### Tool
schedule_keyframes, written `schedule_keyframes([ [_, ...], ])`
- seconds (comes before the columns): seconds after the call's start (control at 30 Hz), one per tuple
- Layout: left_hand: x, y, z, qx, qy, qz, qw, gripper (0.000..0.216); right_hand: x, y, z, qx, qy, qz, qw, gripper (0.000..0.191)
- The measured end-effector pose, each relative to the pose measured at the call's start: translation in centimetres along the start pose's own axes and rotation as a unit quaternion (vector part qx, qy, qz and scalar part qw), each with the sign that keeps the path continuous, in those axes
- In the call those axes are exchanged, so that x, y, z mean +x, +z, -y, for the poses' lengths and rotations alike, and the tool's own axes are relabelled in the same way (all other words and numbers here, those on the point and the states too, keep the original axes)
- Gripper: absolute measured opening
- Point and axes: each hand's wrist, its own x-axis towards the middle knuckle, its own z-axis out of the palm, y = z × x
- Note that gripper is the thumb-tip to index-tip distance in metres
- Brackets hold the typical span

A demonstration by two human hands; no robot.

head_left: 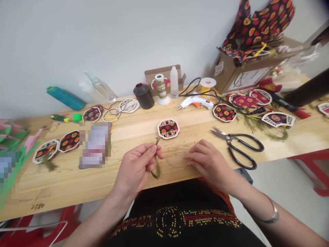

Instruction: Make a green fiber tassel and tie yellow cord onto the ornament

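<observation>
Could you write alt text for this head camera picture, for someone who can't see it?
A person's left hand pinches a bundle of green threads over a wooden table, the right hand resting flat beside it. Beyond lie a patterned ornament, black scissors, a glue gun and thread spools.

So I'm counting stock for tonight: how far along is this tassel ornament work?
Done: several fabric ornaments with green tassels lie at the right and one at the left. In hand: the left hand pinches a green thread bundle; the right hand rests on the table. Left: the middle ornament and others by the wall show no tassel.
</observation>
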Motion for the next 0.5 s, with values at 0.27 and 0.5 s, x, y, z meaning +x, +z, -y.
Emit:
schedule_keyframes([
  [0.27,-0.1,0.0,0.3,0.016,0.038,-0.018,0.999,0.009,0.3,2.4,1.6,-0.187,-0.095,0.048,0.977,0.010],
  [0.5,-0.2,0.5,0.8,0.055,0.010,0.017,0.998,0.011,1.0,1.2,1.4,-0.196,-0.100,0.072,0.973,0.011],
])
